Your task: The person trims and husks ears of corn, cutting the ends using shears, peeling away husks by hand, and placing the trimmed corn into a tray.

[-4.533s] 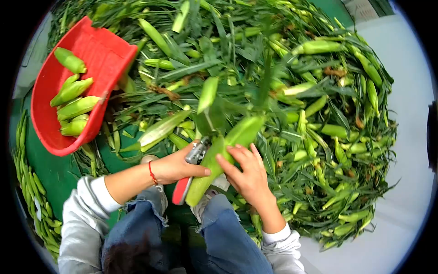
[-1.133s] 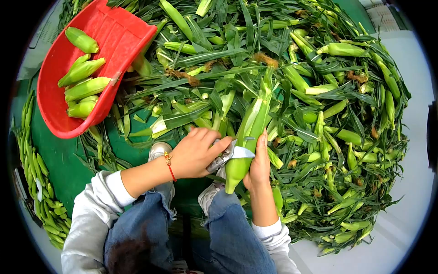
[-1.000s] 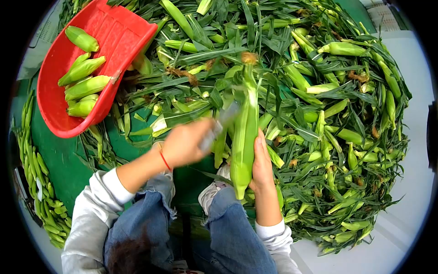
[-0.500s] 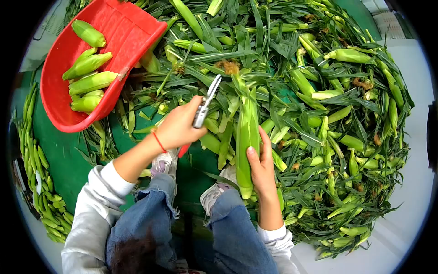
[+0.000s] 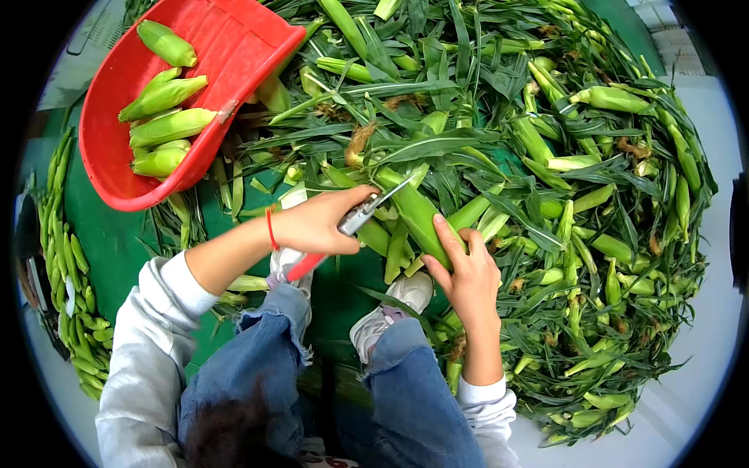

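My left hand (image 5: 316, 222), with a red string at its wrist, is closed round pruning shears (image 5: 359, 216) with red handles. Their metal blades point up and right, against the upper end of a green corn ear (image 5: 417, 214). My right hand (image 5: 466, 269) holds that ear near its lower end, thumb and fingers on the husk. The ear lies tilted, its top toward the upper left. Leaves and brown silk (image 5: 360, 146) lie near its upper end; whether they are still joined to it I cannot tell.
A red scoop-shaped container (image 5: 234, 47) with several husked ears stands at the upper left. A large heap of corn and leaves (image 5: 593, 257) spreads over the top and right. Slender green ears (image 5: 70, 273) line the far left. My shoes rest on the green floor (image 5: 117, 238).
The ear has tilted from upright toward the upper left. My left hand has brought the shears down and right onto it. The view has shifted, with the red container now farther up and right.
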`<act>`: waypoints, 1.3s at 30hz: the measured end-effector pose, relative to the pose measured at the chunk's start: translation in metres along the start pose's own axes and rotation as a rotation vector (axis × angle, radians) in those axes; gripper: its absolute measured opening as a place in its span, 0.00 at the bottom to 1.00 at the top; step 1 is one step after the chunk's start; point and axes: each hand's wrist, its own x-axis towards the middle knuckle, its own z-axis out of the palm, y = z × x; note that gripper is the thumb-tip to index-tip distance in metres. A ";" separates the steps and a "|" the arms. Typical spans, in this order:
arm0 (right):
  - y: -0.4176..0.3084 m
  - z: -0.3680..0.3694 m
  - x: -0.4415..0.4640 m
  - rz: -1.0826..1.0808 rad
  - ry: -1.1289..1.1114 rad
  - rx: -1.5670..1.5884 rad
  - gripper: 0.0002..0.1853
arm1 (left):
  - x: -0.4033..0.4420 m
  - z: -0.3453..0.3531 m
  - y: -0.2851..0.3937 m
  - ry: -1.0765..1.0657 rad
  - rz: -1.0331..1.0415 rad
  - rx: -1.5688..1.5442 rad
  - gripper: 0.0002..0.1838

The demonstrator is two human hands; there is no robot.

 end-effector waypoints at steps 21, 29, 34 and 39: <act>0.002 0.038 -0.022 0.413 -0.140 1.590 0.46 | 0.012 0.026 0.036 0.429 -0.036 -0.690 0.27; -0.011 0.025 -0.012 0.134 -0.025 0.762 0.37 | 0.016 0.016 0.039 0.417 0.055 -0.490 0.22; -0.022 0.032 -0.012 0.052 0.156 0.434 0.39 | 0.022 0.018 0.038 0.443 -0.173 -0.847 0.20; -0.039 0.046 0.005 0.209 0.149 0.585 0.42 | 0.013 0.018 0.056 0.464 -0.256 -1.162 0.21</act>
